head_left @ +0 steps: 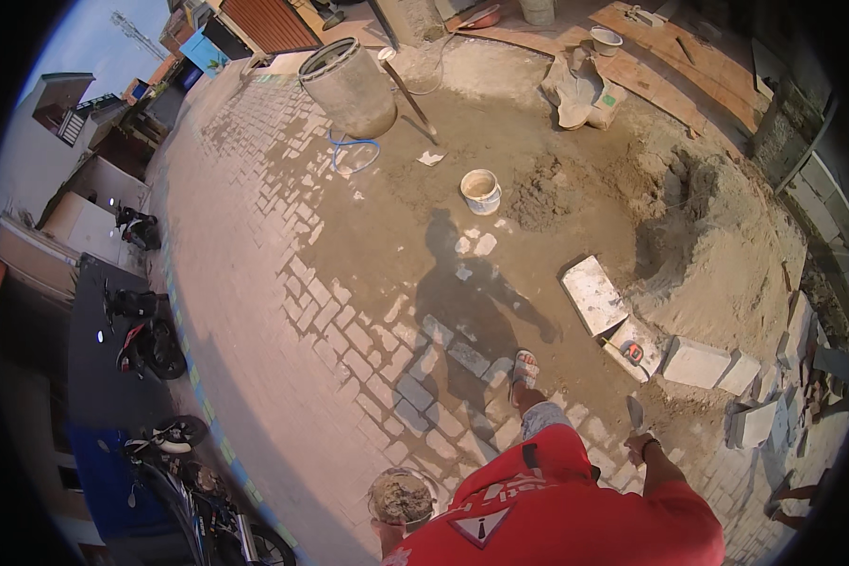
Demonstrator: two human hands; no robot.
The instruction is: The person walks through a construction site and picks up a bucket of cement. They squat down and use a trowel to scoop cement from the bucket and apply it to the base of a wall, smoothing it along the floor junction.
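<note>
At the lower edge, my left hand (387,534) grips the side of a bucket (433,488) heaped with grey-brown mortar (401,496). Part of that hand is hidden by the bucket and my red sleeve. Further right, my right hand (640,446) is closed around the handle of a trowel (636,411), its blade pointing away from me. Beyond the trowel, a red tape measure (634,353) lies on a pale concrete block (643,338). Another block (593,294) sits just behind it, and more blocks (696,362) stand in a row to the right.
A sand pile (740,250) rises at the right. Ahead stand a white bucket (481,194), a heap of wet mortar (541,196) and a concrete cylinder (351,92) beside a blue hose (356,143). A torn sack (582,92) lies further back. Motorcycles (193,495) line the left.
</note>
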